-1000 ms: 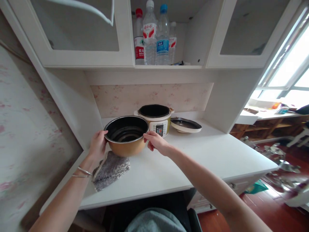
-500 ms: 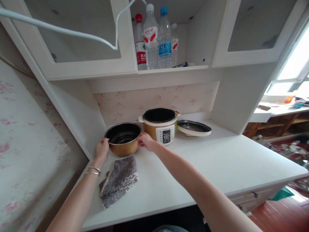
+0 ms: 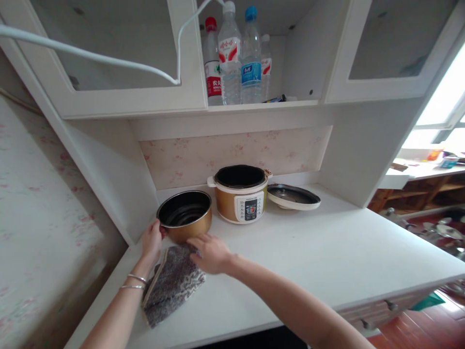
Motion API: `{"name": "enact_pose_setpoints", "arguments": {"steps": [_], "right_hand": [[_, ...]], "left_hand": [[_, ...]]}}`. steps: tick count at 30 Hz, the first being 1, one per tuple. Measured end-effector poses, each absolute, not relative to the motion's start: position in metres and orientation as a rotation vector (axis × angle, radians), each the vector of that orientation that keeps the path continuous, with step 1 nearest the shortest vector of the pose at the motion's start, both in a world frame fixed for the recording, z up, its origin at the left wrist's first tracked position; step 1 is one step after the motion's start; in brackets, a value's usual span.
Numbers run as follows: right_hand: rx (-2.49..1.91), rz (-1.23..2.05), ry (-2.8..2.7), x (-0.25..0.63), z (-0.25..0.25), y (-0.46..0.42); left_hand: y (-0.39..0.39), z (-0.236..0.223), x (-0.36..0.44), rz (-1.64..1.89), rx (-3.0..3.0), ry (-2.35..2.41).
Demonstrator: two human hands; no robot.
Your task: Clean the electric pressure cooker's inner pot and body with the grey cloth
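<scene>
1. Landmark: open cooker (image 3: 224, 201), gold w/ white trim, upright on a white bench (image 3: 298, 264). Its control panel (image 3: 250, 207) faces the wearer, prob. so the buttons can be read & reached.
2. Pot (image 3: 199, 226), gold outside & black inside, is just L of the cooker, mouth up, apart from it. It looks slightly tipped; can't tell if its base sits fully flat.
3. L hand (image 3: 151, 241) grasps the pot's rim on the side away from the cooker, fingers closed on the edge, prob. b/c the rim gives a thin, firm hold & steadies the pot. Two silver bracelets (image 3: 132, 286) circle that wrist.
4. R hand (image 3: 211, 253) is in front & L of the cooker, palm down, fingers reaching over the cloth's far end near the pot's base. Can't tell if it pinches the cloth or touches the pot.
5. Cloth (image 3: 174, 283), grey-brown, fuzzy, folded, lies in front & L of the cooker, close below the pot, prob. there to be w/in easy reach.
6. Lid (image 3: 292, 195) lies just R of the cooker, dark inner face up, prob. turned over to keep that face off the bench.
7. Plastic bottles (image 3: 230, 72) stand upright in the cabinet (image 3: 307, 58) above the cooker.
</scene>
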State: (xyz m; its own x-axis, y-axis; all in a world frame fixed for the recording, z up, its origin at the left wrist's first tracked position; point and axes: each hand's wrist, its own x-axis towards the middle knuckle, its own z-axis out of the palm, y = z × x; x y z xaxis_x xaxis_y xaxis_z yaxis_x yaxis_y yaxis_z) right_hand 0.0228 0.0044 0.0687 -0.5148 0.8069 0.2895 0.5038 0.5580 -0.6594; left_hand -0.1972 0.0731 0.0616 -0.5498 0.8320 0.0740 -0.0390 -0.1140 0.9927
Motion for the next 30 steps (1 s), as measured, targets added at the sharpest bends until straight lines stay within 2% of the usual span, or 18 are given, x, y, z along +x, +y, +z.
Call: {"name": "enact_pose_setpoints", "arguments": {"steps": [3,7,14,19,24,30], "right_hand": [[-0.769,0.345,-2.580,0.012,0.041,-0.021],[-0.805,0.206,-2.638,0.013,0.020,-0.030],[-1.131,0.183,-2.468,0.095,0.031,-0.069],[-1.604,0.047,-2.200,0.198,0.013,-0.088],[-2.061,-0.206,-1.845,0.273,-0.005,-0.088],[-2.181,-0.339,-1.894,0.280,0.002,-0.082]], "left_hand": [[0.059,0.052,-0.190,1.746,0.743,1.362],[0.028,0.050,-0.167,1.702,0.715,1.249],[-0.013,0.055,-0.125,1.270,1.137,1.243],[-0.022,0.032,-0.110,0.880,1.031,1.073],[-0.023,0.017,-0.107,0.928,0.956,1.130],[-0.027,0.009,-0.105,1.015,0.985,1.140]]}}
